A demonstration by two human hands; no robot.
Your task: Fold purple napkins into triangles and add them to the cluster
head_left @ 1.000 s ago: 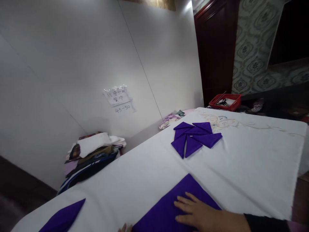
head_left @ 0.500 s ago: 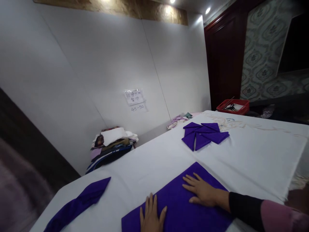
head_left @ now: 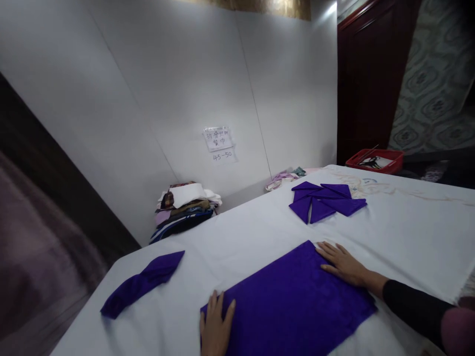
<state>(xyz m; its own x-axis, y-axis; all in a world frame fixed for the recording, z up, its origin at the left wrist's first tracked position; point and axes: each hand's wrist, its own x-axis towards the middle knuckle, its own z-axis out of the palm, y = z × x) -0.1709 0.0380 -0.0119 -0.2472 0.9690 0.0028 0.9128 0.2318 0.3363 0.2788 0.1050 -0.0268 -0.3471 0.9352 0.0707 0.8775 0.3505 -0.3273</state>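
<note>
A purple cloth napkin (head_left: 285, 296) lies spread flat on the white-covered table, its near part cut off by the bottom of the view. My left hand (head_left: 216, 324) rests on its left edge, fingers stretched out and pointing away from me. On its far right edge lies my right hand (head_left: 342, 263), flat, with fingers extended toward the far corner. Neither hand grips anything. Beyond the right hand sits a group of purple napkins folded into pointed shapes (head_left: 322, 200). To the left is a long, narrow strip of purple cloth (head_left: 144, 283).
A stack of folded clothes (head_left: 185, 210) stands past the table's far edge, and more cloth (head_left: 281, 181) is heaped further right. A red basket (head_left: 393, 165) holds dark items at the back right. A handwritten paper sign (head_left: 218, 139) hangs on the white wall.
Both hands have slid outward over the napkin, the left to its left edge and the right to its far right edge. The camera view has shifted, uncovering more of the strip's near end.
</note>
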